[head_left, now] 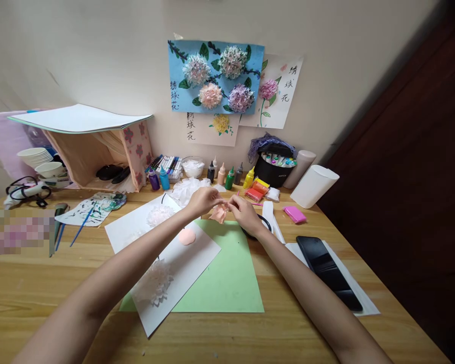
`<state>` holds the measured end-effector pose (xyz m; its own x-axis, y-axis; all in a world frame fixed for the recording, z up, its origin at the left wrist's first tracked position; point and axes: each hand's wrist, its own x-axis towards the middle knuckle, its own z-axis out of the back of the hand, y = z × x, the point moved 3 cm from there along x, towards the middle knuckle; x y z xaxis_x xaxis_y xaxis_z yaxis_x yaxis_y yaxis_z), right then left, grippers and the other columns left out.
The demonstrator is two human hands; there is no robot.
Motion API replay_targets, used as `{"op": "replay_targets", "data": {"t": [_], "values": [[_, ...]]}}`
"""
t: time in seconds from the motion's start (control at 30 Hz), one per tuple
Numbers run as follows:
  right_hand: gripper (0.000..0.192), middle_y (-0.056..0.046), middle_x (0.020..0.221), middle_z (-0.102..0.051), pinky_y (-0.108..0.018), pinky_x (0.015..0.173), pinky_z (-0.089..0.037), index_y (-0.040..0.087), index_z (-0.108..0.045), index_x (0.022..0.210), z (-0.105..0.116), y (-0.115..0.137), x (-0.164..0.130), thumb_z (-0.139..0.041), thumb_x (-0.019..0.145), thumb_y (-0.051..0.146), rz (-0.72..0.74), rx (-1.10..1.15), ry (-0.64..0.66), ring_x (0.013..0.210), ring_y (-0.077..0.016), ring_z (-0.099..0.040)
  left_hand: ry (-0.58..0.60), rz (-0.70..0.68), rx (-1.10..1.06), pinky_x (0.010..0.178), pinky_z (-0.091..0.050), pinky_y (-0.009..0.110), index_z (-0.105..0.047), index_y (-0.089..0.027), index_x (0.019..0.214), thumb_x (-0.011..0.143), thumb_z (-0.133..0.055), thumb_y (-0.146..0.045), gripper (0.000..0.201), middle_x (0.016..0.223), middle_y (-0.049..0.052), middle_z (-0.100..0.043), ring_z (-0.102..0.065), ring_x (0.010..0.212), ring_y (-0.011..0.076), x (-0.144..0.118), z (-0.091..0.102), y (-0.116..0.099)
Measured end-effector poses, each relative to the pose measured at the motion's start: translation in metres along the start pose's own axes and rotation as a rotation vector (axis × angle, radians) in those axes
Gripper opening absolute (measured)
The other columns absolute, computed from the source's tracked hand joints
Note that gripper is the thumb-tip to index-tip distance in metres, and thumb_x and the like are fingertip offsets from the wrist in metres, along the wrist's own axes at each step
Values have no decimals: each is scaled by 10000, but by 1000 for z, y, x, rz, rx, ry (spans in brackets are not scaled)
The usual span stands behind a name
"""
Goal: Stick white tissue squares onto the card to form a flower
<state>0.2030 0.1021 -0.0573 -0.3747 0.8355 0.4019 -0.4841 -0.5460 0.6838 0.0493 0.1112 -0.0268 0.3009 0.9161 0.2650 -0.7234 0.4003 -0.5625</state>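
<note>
A crumpled peach-coloured piece (pixel 219 214), like thin tissue or soft paper, hangs between my two hands above the far end of a green sheet (pixel 231 268). My left hand (pixel 205 201) pinches its upper edge from the left. From the right, my right hand (pixel 243 213) pinches the same edge, fingertips close to the left ones. Below my left forearm, a white sheet (pixel 193 268) lies askew over the green one. It bears a round peach paint puddle (pixel 187 236), a pale fluffy flower (pixel 160 215) and another ruffled white flower (pixel 155 283).
Paint bottles (pixel 229 176) line the back beside white crumpled tissue (pixel 189 191). A black marker case (pixel 275 164) and white container (pixel 314 186) stand back right; a black phone (pixel 328 270) lies right. Brushes (pixel 82 227) and a cardboard box (pixel 132 151) are left. Flower pictures (pixel 216 76) hang on the wall.
</note>
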Motion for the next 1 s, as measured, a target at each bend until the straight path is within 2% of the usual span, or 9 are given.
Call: {"op": "replay_targets", "data": {"t": [0.13,0.27,0.47,0.7,0.83,0.9,1.0], "values": [[183,0,708,-570,-258,637,-368,192,-481,717,3,0,1,-426,869,277,-6,50,56,673,-147,-518,-33,-20,25,585,-366,229,-669,-136,688,770,-613,-351,237,701,56,-683,-577,647,141,-2,3,-3],[226,8,704,-584,-249,613,-359,190,-520,757,8,1,1,-418,887,344,-14,70,163,656,-140,-522,-49,-12,-110,586,-385,231,-670,-130,646,773,-596,-367,280,661,57,-684,-584,624,139,-2,6,-2],[285,14,606,-549,-246,597,-343,190,-498,643,14,-3,3,-417,887,315,-24,16,54,615,-135,-501,-1,2,-439,686,-461,253,-705,-110,754,739,-614,-399,303,775,92,-720,-648,740,181,-1,6,10],[277,15,619,-560,-240,601,-347,180,-541,652,13,-2,4,-441,880,302,-10,54,82,615,-125,-503,-63,-45,-342,673,-438,245,-693,-129,696,753,-600,-398,290,725,63,-711,-622,695,150,-4,13,6],[210,-3,737,-610,-242,623,-363,183,-578,770,10,2,3,-457,874,320,7,109,87,683,-136,-527,-73,-91,-279,668,-435,245,-668,-129,679,766,-586,-321,226,711,60,-699,-610,688,144,-4,16,-1],[186,-2,742,-615,-241,611,-362,183,-576,795,9,4,2,-461,869,309,7,131,60,671,-135,-523,-63,-105,-236,661,-434,246,-660,-128,688,771,-573,-289,201,718,62,-696,-607,684,145,-4,15,-4],[170,5,664,-587,-240,580,-345,177,-567,730,11,7,1,-475,846,259,4,92,23,612,-127,-498,-5,-126,-187,648,-426,239,-662,-130,730,798,-546,-307,222,756,63,-699,-607,700,146,-3,14,-6]]}}
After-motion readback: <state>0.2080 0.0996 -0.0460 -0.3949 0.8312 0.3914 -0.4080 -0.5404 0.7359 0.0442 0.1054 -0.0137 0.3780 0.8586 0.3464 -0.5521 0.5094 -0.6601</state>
